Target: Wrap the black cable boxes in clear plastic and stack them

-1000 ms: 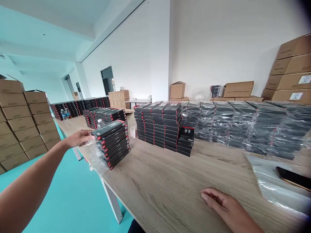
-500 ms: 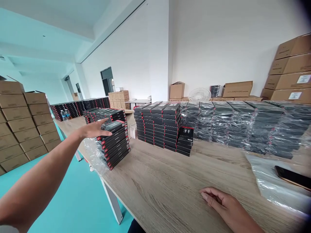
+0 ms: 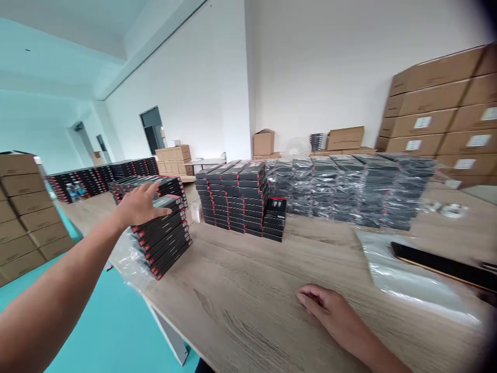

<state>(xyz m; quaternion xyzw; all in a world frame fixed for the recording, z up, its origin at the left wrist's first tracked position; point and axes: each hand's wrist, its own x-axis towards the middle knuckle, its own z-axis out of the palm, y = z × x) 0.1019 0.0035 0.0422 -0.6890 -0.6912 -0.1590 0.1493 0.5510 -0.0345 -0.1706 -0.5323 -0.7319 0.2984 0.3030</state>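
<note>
My left hand (image 3: 140, 205) is open, its fingers spread over the top of a near stack of flat black boxes (image 3: 167, 242) with red ends. Whether the palm presses on the top box, I cannot tell. Crumpled clear plastic (image 3: 135, 261) lies beside that stack at the table edge. My right hand (image 3: 330, 313) rests on the bare wooden table (image 3: 240, 295), fingers loosely curled and closed, with nothing seen in them. Ahead of it stands a wider block of the same black boxes (image 3: 233, 202), with a lower pile (image 3: 275, 220) at its right end.
Plastic-wrapped rows of black boxes (image 3: 341, 191) line the back of the table. At the right, a phone (image 3: 435, 261) lies on a clear plastic sheet (image 3: 407, 290), with a tape roll (image 3: 453, 210) farther back. Brown cartons (image 3: 423, 122) are stacked behind; others (image 3: 23, 217) stand left.
The view has turned to the right, so most things sit farther left, and more cartons and the tape roll show. My left hand stays over the near stack; my right hand still rests on the table.
</note>
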